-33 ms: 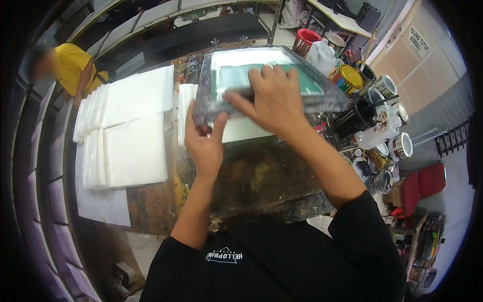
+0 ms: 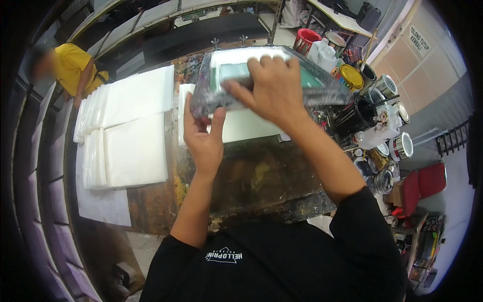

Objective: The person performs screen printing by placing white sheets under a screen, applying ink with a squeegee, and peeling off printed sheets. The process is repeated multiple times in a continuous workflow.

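Observation:
A screen-printing frame with a grey, taped border and a green-and-white mesh stands tilted over the worktable, its near edge raised. My left hand grips that near edge at the left corner, thumb in front. Above the mesh, my right hand is curled around a dark bar that looks like a squeegee; motion blur and the fingers hide most of it. Beneath the frame lies a white sheet, partly covered.
Stacks of white sheets lie on the stained table to the left. Ink cans, including a yellow-lidded one, and a black tub crowd the right. Clamps with wing nuts are behind the frame. A person in yellow is at far left.
The frame's near edge has risen slightly, with my left hand still on it. My right hand has shifted slightly, still curled around the dark bar.

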`<state>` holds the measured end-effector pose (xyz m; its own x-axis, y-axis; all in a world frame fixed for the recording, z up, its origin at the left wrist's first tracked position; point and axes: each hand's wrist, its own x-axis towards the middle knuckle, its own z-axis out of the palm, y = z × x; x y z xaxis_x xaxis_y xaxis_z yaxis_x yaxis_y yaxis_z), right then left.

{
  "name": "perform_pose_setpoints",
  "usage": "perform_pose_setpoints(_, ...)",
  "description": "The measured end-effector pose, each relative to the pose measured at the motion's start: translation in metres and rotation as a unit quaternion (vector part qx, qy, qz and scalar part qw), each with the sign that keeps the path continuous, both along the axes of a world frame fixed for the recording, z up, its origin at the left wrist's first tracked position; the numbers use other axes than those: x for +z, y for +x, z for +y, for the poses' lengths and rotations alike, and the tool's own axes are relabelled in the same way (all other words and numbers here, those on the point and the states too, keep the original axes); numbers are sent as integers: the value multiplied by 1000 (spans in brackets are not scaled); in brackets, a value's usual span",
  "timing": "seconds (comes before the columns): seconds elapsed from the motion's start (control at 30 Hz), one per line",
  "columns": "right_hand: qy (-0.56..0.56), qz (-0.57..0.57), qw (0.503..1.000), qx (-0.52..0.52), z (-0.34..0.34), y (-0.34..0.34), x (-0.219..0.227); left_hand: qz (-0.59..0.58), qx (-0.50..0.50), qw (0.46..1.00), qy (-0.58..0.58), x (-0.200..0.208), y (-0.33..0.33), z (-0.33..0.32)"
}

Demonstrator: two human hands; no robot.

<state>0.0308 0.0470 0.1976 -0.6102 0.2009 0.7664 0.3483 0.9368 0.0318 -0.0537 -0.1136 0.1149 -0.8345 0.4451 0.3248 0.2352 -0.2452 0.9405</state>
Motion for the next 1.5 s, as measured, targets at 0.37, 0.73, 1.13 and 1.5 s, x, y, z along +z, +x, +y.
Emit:
perform_pose_setpoints(0.37,-16,-21,1000,-4,43,-48,78,358,24,740,-569,-114,22,-31)
perform_pose_setpoints(0.73,-78,-27,996,21,39,-47,91,359,10,772,-525,-95,16,-20)
perform_pose_setpoints(1.13,-113,-88,989,27,42,-49,98,360,224,797,-430,-41,-119,-88)
perform_pose_setpoints(1.5,-50,-29,997,42,54,-59,94,452,-124,785,-406,-102,21,55)
